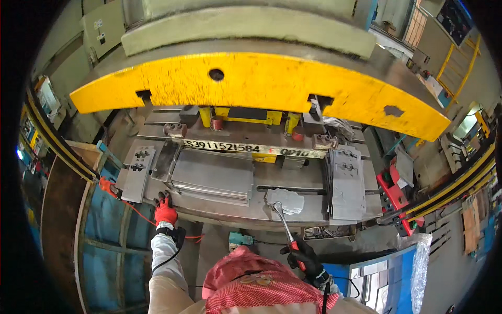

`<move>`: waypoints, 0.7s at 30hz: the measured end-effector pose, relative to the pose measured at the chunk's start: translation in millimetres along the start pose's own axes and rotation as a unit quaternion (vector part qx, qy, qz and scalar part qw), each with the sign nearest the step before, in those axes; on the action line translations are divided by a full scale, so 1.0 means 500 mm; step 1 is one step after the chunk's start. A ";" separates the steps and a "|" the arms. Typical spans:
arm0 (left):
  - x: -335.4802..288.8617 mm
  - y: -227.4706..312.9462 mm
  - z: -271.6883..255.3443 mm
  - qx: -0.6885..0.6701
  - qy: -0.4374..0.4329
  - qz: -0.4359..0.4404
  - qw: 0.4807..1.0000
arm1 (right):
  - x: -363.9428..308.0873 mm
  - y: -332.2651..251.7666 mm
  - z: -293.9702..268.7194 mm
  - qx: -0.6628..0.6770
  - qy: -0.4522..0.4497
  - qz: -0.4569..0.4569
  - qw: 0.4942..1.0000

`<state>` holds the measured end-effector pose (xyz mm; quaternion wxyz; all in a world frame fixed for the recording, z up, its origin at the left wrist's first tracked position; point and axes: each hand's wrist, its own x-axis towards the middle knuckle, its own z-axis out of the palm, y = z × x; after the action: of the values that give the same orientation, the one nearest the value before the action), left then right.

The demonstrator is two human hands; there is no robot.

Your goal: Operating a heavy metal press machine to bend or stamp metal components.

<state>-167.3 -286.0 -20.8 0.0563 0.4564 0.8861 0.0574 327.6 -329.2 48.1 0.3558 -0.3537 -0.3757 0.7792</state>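
Note:
My left hand [166, 210], in a red glove with dark fingertips, is at the front edge of the press bed beside a stack of flat metal sheets [212, 175]. Its fingers are spread and hold nothing. In a black glove, my right hand [308, 260] is closed round the red handle of a long metal hand tool [284, 222] with a rounded, ring-like end. That end rests on or just over a small, irregularly cut flat metal piece [291, 202] lying on the bed. Whether the tool grips the piece I cannot tell.
Overhead spans the yellow press beam [251, 78]. Stacks of cut metal plates stand at the right [347, 183] and left [137, 175] of the bed. A small tray [329, 232] hangs at the front edge. A red rack [395, 199] and a blue bin [400, 285] stand right.

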 end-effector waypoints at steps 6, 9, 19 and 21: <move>0.018 -0.051 0.037 0.018 0.007 0.017 1.000 | -0.006 -0.005 0.003 0.002 -0.013 0.008 1.000; 0.012 -0.036 0.031 0.020 0.014 0.010 1.000 | -0.008 -0.003 0.001 0.000 -0.015 0.005 1.000; 0.002 -0.006 0.020 0.002 0.044 0.009 0.999 | -0.005 -0.088 0.044 -0.141 -0.020 0.008 0.990; -0.001 0.000 0.008 -0.031 -0.010 -0.026 0.999 | 0.018 -0.120 0.054 -0.203 -0.019 -0.022 0.979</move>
<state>-166.4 -286.4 -24.7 0.0805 0.4322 0.8948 0.0786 318.6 -302.9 108.4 0.2865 -0.3957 -0.5405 0.6850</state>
